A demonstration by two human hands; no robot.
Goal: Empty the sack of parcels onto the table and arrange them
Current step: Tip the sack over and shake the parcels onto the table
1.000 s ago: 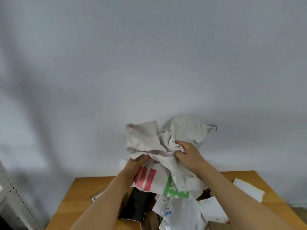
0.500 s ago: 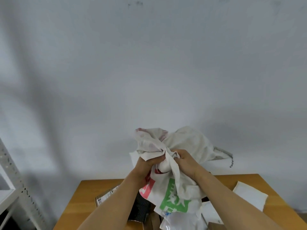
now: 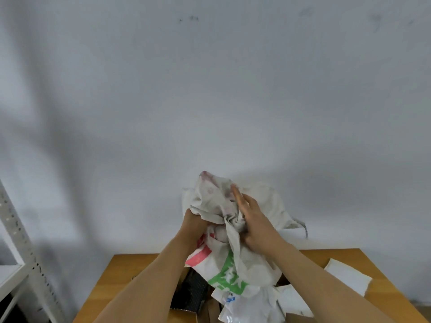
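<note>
A white metal shelf [image 3: 16, 248] stands at far left. Above the wooden desk [image 3: 112, 285], the left hand [image 3: 193, 223] grips the bunched white sack [image 3: 217, 203]; the right hand [image 3: 253, 217] presses it with straight fingers. Parcels [image 3: 251, 304] lie beneath on the desk; a white envelope [image 3: 347, 279] lies right.

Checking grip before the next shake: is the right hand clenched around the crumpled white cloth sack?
No, the right hand lies with straight fingers against the crumpled white cloth sack; only the left hand grips it.

Left hand [image 3: 193, 220] gripping bunched sack [image 3: 217, 201], right hand [image 3: 254, 220] seemingly flat against it, above table [image 3: 112, 276]
</note>
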